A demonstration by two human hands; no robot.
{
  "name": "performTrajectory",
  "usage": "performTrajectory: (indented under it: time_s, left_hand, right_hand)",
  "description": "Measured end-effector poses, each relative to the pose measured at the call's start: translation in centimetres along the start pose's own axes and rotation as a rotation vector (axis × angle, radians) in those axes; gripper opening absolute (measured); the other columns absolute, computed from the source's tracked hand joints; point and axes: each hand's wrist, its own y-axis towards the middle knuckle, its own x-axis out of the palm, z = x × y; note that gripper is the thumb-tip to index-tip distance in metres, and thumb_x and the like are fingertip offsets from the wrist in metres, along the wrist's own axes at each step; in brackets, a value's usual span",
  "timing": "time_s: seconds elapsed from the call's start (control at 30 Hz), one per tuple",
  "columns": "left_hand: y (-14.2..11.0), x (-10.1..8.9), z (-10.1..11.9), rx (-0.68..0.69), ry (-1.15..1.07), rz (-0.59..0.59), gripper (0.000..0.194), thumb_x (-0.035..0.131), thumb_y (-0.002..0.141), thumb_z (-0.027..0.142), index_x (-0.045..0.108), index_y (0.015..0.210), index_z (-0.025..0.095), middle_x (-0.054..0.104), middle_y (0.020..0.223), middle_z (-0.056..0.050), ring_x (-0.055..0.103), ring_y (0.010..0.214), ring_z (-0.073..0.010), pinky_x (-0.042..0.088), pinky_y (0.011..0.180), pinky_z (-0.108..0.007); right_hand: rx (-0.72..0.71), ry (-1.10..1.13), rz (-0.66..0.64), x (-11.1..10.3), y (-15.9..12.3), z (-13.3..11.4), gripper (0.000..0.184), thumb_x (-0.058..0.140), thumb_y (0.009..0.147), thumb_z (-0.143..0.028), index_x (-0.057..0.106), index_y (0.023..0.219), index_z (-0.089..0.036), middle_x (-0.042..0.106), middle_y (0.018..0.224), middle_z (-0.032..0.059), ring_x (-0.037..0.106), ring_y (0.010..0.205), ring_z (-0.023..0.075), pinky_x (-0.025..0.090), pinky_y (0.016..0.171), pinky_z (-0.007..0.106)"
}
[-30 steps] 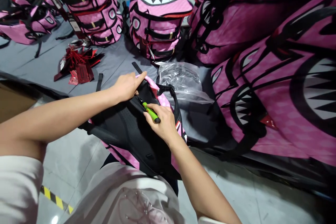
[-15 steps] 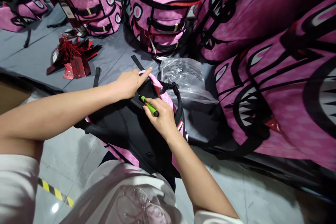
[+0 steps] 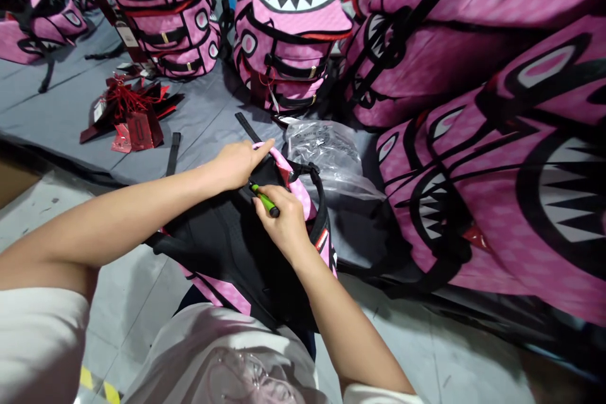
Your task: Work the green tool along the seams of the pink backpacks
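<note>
A pink and black backpack (image 3: pixel 222 240) lies in front of me with its black padded back facing up, partly over the table's edge. My left hand (image 3: pixel 241 163) grips the pink-trimmed top of it, index finger stretched along the trim. Between the thumb and fingers of my right hand (image 3: pixel 283 213) is a slim green-handled tool with a black end (image 3: pixel 265 201). Its thin tip points at the black fabric just below my left hand; I cannot make out the tip's exact kind or whether it touches. A black shoulder strap (image 3: pixel 323 192) loops at the right.
Beyond the backpack lies a crumpled clear plastic bag (image 3: pixel 326 151). Red hang tags (image 3: pixel 135 117) are heaped at the left on the grey table cover (image 3: pixel 52 120). Upright pink backpacks (image 3: pixel 288 31) stand behind, and more large ones (image 3: pixel 478 202) crowd the right side.
The camera view has tilted slightly, so the surroundings sit lower and somewhat left. Both hands keep their grips, and the green tool stays near the same spot on the backpack.
</note>
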Motion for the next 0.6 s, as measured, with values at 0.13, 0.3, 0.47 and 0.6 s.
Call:
performTrajectory:
  time_s: [0.13, 0.3, 0.47, 0.6]
  left_hand:
    - [0.2, 0.7, 0.0, 0.006, -0.023, 0.045, 0.079, 0.054, 0.094, 0.02, 0.015, 0.163, 0.022, 0.063, 0.118, -0.018, 0.067, 0.104, -0.0306, 0.051, 0.08, -0.035]
    - [0.2, 0.6, -0.1, 0.015, -0.054, 0.038, 0.077, 0.054, 0.095, 0.022, 0.017, 0.163, 0.022, 0.063, 0.117, -0.019, 0.067, 0.103, -0.0314, 0.05, 0.08, -0.035]
    - [0.0, 0.0, 0.0, 0.013, -0.063, 0.018, 0.075, 0.05, 0.097, 0.02, 0.016, 0.163, 0.021, 0.062, 0.118, -0.019, 0.066, 0.105, -0.0304, 0.05, 0.081, -0.034]
    - [-0.1, -0.4, 0.2, 0.007, -0.05, -0.005, 0.073, 0.046, 0.098, 0.016, 0.014, 0.163, 0.021, 0.062, 0.118, -0.019, 0.067, 0.106, -0.0299, 0.051, 0.082, -0.033]
  right_hand:
    - [0.047, 0.066, 0.032, 0.2, -0.3, -0.2, 0.016, 0.062, 0.091, -0.019, 0.072, 0.104, -0.018, 0.077, 0.108, 0.0107, 0.074, 0.099, 0.0235, 0.059, 0.091, 0.039]
    - [0.163, 0.227, 0.071, 0.3, -0.2, -0.4, 0.018, 0.065, 0.087, -0.02, 0.072, 0.103, -0.02, 0.077, 0.109, 0.0067, 0.074, 0.101, 0.0204, 0.061, 0.095, 0.035]
    - [0.161, 0.233, 0.043, 0.2, -0.1, -0.4, 0.016, 0.064, 0.086, -0.018, 0.072, 0.1, -0.02, 0.076, 0.115, 0.0076, 0.074, 0.108, 0.0208, 0.059, 0.102, 0.037]
    - [0.147, 0.189, 0.018, -0.2, -0.1, -0.6, 0.019, 0.062, 0.086, -0.015, 0.073, 0.102, -0.018, 0.077, 0.115, 0.0095, 0.074, 0.108, 0.0216, 0.059, 0.1, 0.036]
